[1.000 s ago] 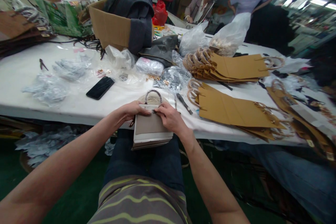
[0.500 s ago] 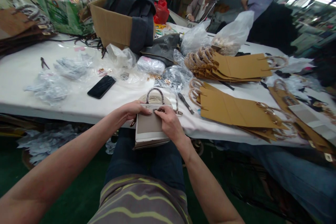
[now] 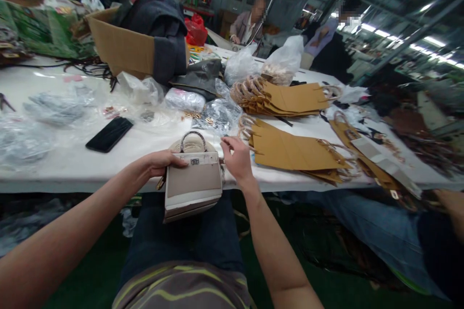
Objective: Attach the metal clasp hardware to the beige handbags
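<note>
A small beige and off-white handbag [image 3: 194, 186] with a wrapped top handle stands at the table's front edge, over my lap. A small metal clasp [image 3: 195, 161] sits on its upper front. My left hand [image 3: 163, 161] grips the bag's upper left side, thumb on the front. To the right of the bag and apart from it, my right hand [image 3: 236, 157] rests at the table with its fingers curled in a pinch. A small dark bit shows by those fingertips; what it belongs to is mostly hidden by the hand.
Brown bag panels with wrapped handles [image 3: 293, 142] lie to the right. A black phone [image 3: 109, 134] lies to the left, near plastic bags [image 3: 60, 106]. Behind stands a cardboard box [image 3: 121, 48] with dark cloth. Two people are farther back; another person's legs [image 3: 362, 222] are at right.
My right hand has left the bag's clasp and moved right to where a dark, narrow tool lay. My left hand still holds the bag. The view has swung to the right.
</note>
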A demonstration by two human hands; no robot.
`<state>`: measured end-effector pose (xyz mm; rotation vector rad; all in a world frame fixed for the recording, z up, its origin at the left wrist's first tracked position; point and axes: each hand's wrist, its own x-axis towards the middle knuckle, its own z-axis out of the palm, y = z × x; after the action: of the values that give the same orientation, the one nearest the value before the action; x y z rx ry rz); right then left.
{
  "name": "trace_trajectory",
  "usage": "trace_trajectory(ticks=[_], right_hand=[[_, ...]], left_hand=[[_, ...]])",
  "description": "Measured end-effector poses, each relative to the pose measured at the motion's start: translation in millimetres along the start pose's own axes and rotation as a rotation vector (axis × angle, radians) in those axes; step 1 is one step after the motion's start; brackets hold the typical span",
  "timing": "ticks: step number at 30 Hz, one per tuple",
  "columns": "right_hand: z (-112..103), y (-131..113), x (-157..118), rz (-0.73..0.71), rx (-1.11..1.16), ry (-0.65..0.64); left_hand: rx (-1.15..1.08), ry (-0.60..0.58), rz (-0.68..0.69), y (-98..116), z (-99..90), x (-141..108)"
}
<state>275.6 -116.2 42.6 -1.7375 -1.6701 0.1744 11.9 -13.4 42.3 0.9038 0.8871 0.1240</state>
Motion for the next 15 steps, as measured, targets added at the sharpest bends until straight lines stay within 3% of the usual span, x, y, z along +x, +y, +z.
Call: trace_trajectory(ticks=[2,4,7,11,15], right_hand=[[-2.3,17.6,20.2,0.17,-0.254,-0.109],[5.6,29.8,36.7,0.242,-0.457,-0.227],[25.2,38.1,52.0,0.278,-0.599,-0.23],[37.1,49.3,58.3,0.336,-0.581,-0.237],[26.2,70.2,49.5,0.259,-0.277,-0.118]], left_hand=[[-0.001,-0.013,-0.013,1.5,0.2,-0.1],[-0.002,-0.021,-0.021,1.7,-0.5,-0.1],[-0.008,-0.04,-0.01,0.4,-3.5,-0.3],[-0.002,-0.089,-0.016,-1.6,-8.8,-0.5],[-0.034,-0.08,-0.004,-2.8,-10.8,0.6]])
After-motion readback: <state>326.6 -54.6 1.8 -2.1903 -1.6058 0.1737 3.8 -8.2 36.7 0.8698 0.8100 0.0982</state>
